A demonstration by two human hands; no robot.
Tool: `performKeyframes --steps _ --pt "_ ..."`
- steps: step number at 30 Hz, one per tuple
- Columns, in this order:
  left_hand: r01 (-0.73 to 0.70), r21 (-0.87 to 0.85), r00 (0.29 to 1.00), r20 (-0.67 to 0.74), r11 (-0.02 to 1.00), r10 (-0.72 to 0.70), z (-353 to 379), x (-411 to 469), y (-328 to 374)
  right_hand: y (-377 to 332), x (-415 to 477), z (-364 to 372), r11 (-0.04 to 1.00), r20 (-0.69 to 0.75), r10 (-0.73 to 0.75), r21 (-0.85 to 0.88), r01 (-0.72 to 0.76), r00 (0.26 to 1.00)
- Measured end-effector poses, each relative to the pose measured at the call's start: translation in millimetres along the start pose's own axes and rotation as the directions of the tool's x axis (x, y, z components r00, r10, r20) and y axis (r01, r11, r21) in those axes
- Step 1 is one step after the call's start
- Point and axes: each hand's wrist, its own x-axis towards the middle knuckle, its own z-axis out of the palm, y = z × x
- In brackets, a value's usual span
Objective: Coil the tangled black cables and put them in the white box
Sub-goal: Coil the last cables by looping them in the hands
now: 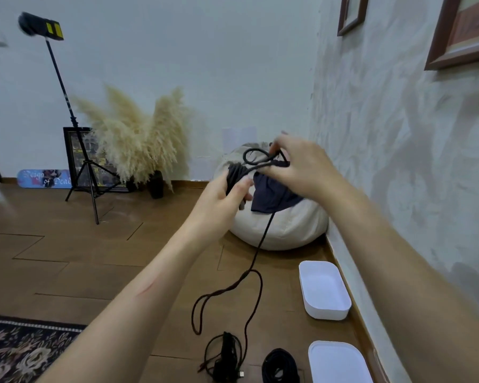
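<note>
My left hand (221,197) grips a bundle of coiled black cable (235,174) held up in front of me. My right hand (302,164) pinches a loop of the same cable just right of the bundle. The cable's loose tail (256,252) hangs down to the wooden floor and curls into a loop there. A tangled black cable (224,352) and a neat black coil (280,366) lie on the floor at the bottom. The open white box (325,290) stands by the right wall, with nothing visible inside.
A white lid (338,360) lies near the box at the bottom right. A beige beanbag (282,225) with dark cloth on it sits in the corner. A black tripod (86,167), pampas grass (138,136) and a patterned rug (20,352) are to the left.
</note>
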Motion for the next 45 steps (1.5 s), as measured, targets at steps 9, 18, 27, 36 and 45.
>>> performKeyframes --steps 9,18,27,36,45 --pt "-0.159 -0.025 0.975 -0.162 0.987 0.152 -52.8 90.8 88.5 -46.9 111.6 -108.7 1.0 -0.291 -0.017 -0.002 0.017 0.957" --pt "-0.036 0.04 0.996 -0.086 0.999 0.039 -46.3 71.9 55.3 -27.1 107.5 -70.6 0.974 -0.09 0.072 -0.207 -0.089 0.993" --pt "0.23 0.15 0.969 0.058 0.962 -0.241 -1.4 -1.1 -62.8 24.8 -7.9 63.9 0.963 0.423 0.259 -0.179 -0.2 0.868" --pt "0.297 0.195 0.939 0.118 0.935 -0.323 0.9 -22.7 -103.9 43.0 -54.3 100.2 0.957 0.505 0.266 -0.035 -0.289 0.821" --pt "0.28 0.126 0.931 0.207 0.952 -0.301 23.8 -30.1 -97.9 39.1 -67.7 115.3 0.971 0.405 0.224 -0.02 -0.236 0.886"
